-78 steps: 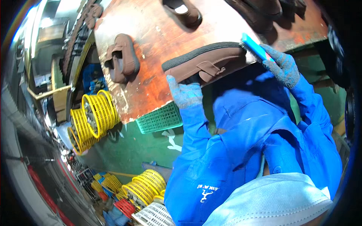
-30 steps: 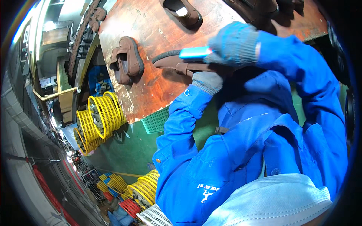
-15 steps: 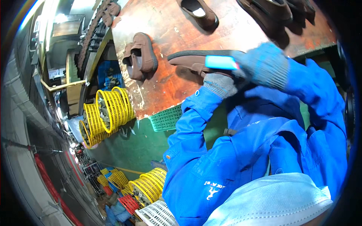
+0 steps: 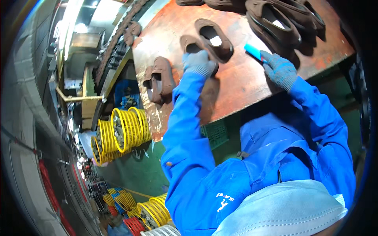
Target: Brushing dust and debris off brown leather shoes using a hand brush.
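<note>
Gripping: left hand closed on brown shoe at workbench.
Right hand: fingers curled around blue tool.
Progress: shoe set beside pair-mate; far shoes apparently pending.

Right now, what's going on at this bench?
A person in a blue jacket and grey gloves is working at a worn brown bench with brown shoes on it. The left hand rests on a shoe lying next to a second shoe. The right hand holds a small blue tool just above the bench. A pair of shoes sits near the left edge, and more shoes are at the far side.
</note>
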{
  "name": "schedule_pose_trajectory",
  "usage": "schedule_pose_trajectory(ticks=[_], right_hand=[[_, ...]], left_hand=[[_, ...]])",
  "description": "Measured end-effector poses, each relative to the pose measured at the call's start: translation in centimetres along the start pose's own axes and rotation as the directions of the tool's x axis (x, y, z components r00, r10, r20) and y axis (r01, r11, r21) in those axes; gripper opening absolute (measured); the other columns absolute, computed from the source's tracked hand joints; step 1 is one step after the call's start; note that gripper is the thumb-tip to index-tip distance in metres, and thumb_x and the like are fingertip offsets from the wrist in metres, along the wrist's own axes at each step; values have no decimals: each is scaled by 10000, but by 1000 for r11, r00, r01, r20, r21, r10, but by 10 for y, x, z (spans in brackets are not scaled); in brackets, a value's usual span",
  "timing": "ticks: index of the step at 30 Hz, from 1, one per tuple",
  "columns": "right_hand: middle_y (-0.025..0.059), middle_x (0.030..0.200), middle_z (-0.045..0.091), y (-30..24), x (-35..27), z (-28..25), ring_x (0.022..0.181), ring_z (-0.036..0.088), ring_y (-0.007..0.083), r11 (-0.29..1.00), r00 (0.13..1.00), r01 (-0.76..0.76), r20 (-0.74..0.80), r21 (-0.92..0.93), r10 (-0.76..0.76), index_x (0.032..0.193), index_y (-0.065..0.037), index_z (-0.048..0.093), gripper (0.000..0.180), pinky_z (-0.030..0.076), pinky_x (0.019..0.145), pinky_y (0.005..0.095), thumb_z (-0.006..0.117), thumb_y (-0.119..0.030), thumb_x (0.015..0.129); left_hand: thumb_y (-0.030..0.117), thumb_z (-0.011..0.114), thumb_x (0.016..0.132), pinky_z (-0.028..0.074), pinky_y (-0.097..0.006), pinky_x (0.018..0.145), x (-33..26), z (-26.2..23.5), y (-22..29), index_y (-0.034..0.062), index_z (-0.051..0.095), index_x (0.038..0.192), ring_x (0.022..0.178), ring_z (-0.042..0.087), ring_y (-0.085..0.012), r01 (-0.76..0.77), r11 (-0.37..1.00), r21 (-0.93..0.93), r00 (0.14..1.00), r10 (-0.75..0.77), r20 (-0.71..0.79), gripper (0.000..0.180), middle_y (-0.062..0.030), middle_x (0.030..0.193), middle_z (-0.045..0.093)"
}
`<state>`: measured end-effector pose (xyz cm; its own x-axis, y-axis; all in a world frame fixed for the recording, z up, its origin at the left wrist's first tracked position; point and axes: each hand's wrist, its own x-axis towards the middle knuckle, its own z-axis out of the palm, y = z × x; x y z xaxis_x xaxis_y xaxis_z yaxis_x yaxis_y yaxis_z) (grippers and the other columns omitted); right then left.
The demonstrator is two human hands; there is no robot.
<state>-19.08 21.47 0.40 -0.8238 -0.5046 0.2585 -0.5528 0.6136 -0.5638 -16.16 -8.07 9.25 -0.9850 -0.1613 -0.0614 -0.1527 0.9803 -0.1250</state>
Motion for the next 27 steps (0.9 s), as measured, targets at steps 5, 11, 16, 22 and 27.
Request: schedule_pose_trajectory(ticks=[5, 11, 16, 22, 27], right_hand=[[221, 1259, 545, -28, 29, 9, 1085, 569, 400, 987, 997, -65, 31, -147, 70, 1377, -143, 521, 551, 497, 892, 480, 665, -266, 859], [215, 1273, 511, -58, 52, -4, 1160, 528, 389, 947, 964, 256, -19, -194, -264, 1297, -177, 550, 503, 500, 908, 453, 702, -241, 822], [199, 1213, 530, -134, 135, 31, 1107, 554, 401, 914, 916, 398, 94, -77, -391, 1347, -176, 523, 590, 508, 886, 469, 718, -271, 799], [212, 985, 687, -123, 171, 59, 939, 668, 382, 949, 908, 262, 378, -177, -180, 1089, -110, 667, 410, 518, 833, 505, 650, -427, 830], [167, 786, 688, -113, 114, 44, 730, 683, 351, 979, 962, 174, 230, -107, -146, 909, -82, 722, 317, 534, 639, 491, 660, -368, 789]], left_hand=[[347, 671, 743, 484, -468, 910, 8, 32, -16, 68, 600, 1220, 1038, 619, -371, -29, 980, -195, 917, -52, -395, 557, -205, 1097, 651], [598, 703, 729, 451, -489, 931, -72, 25, -112, 114, 619, 1226, 1054, 608, -355, 572, 816, 84, 753, -483, -447, 700, -206, 1118, 633], [699, 624, 777, 466, -519, 912, -110, 57, -208, 66, 705, 1077, 1016, 625, -421, 524, 848, -78, 849, -528, -31, 705, -281, 1040, 665], [726, 607, 773, 469, -537, 839, -116, 44, -144, 49, 727, 920, 880, 639, -417, 446, 870, -207, 887, -460, -23, 703, -254, 895, 673], [729, 582, 789, 452, -515, 734, -140, 53, -61, 96, 725, 1016, 642, 625, -365, 252, 948, 195, 931, -182, -316, 688, -159, 706, 663]])
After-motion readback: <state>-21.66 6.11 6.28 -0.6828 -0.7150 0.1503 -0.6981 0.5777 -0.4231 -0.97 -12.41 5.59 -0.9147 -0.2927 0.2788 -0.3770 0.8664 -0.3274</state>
